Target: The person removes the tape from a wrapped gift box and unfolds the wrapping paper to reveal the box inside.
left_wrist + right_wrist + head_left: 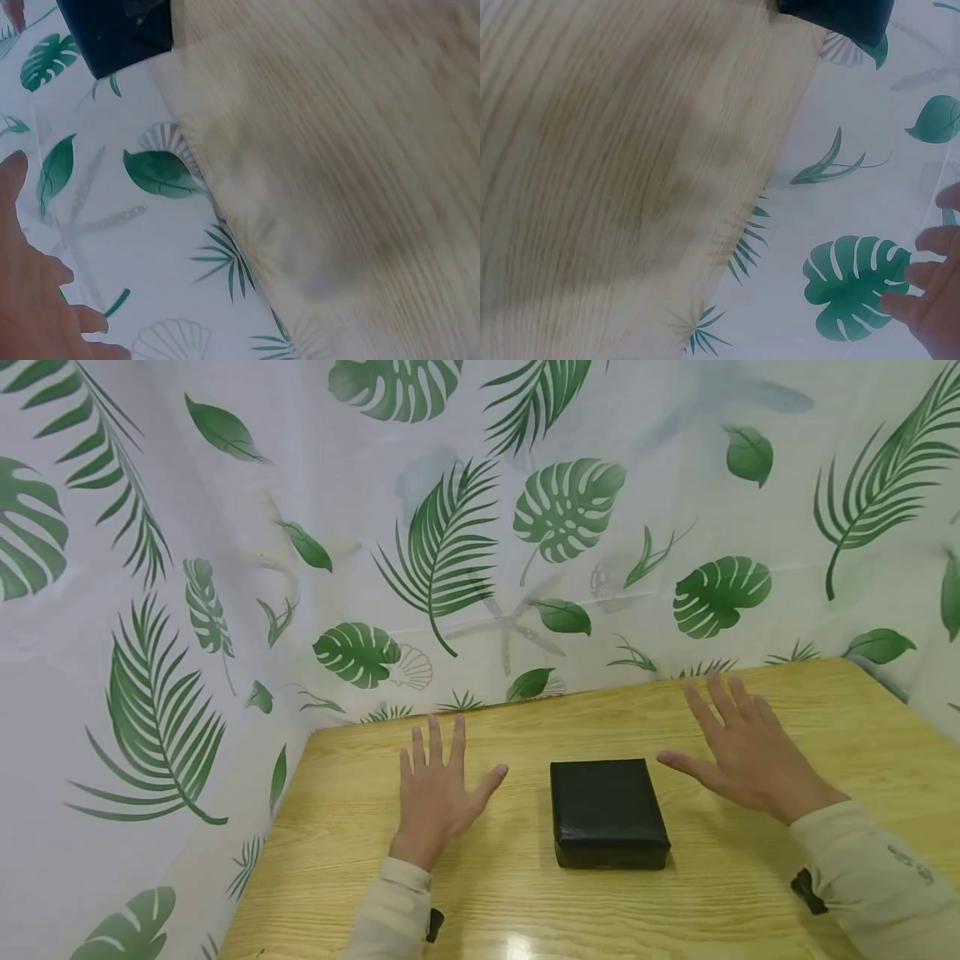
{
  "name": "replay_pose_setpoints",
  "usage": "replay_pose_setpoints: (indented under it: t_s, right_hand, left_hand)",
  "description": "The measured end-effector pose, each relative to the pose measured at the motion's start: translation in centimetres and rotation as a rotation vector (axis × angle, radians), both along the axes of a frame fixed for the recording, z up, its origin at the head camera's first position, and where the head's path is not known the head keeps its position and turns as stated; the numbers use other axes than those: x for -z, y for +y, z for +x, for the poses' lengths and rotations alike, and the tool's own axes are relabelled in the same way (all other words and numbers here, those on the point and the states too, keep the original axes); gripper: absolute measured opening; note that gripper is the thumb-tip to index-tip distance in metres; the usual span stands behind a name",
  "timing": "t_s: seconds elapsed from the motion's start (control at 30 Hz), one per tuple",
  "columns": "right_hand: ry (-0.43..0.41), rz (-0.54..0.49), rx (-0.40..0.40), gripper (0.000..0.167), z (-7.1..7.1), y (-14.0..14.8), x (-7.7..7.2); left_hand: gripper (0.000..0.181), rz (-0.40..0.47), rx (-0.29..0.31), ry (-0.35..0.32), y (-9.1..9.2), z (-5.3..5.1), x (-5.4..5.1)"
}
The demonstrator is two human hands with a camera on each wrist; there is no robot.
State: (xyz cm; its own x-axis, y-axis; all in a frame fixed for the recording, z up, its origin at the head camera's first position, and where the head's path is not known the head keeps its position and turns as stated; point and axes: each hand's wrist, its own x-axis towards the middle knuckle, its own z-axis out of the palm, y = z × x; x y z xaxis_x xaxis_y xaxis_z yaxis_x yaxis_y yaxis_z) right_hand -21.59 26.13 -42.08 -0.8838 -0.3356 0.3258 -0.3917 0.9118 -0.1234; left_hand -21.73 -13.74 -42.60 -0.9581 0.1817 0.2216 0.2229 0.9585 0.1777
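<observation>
Lying whole, black box (609,810), head view only

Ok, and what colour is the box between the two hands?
The box is black, showing best in the head view.

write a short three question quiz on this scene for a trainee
1. Fill in: in the head view, the black box lies between the left hand and the ____.
2. True or false: the left hand is holding the box.
3. What is printed on the backdrop? A) green leaves B) red stripes C) blue checks

Key: 1. right hand; 2. false, it is apart from the box; 3. A
</observation>
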Motion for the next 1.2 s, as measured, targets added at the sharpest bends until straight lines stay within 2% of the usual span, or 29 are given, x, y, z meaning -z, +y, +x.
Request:
replay_pose_setpoints:
  t_s: [0.17,0.43,0.53,0.63,0.73,0.83,0.93,1.03,1.2]
  right_hand:
    - [-0.159,-0.047,-0.041,0.097,0.5,-0.5,0.0]
    - [-0.351,-0.228,-0.083,0.082,1.5,-1.4,0.4]
    - [-0.399,-0.278,-0.098,0.076,1.7,-1.6,0.9]
    - [-0.462,-0.355,-0.1,0.072,2.0,-1.9,1.5]
    - [-0.583,-0.506,-0.076,0.073,2.3,-2.5,2.2]
    - [-0.695,-0.666,-0.039,0.072,2.5,-3.1,2.9]
    - [-0.743,-0.756,-0.006,0.071,2.6,-3.5,3.4]
    - [-0.741,-0.787,0.015,0.069,2.7,-3.8,3.6]
    - [-0.743,-0.849,0.054,0.068,2.9,-4.4,3.8]
  left_hand:
    - [0.084,0.013,0.07,-0.064,1.6,0.9,0.1]
    - [0.06,0.134,0.212,-0.134,4.5,2.7,1.0]
    - [0.06,0.239,0.252,-0.203,5.5,3.2,1.4]
    - [0.066,0.408,0.276,-0.33,6.3,3.6,1.8]
    - [0.073,0.595,0.288,-0.47,6.9,3.8,2.3]
    - [0.076,0.702,0.282,-0.546,7.4,4.0,2.5]
    - [0.078,0.718,0.258,-0.552,7.9,4.4,2.7]
    - [0.08,0.719,0.235,-0.534,8.4,4.8,2.9]
    - [0.085,0.771,0.225,-0.516,9.0,5.2,3.3]
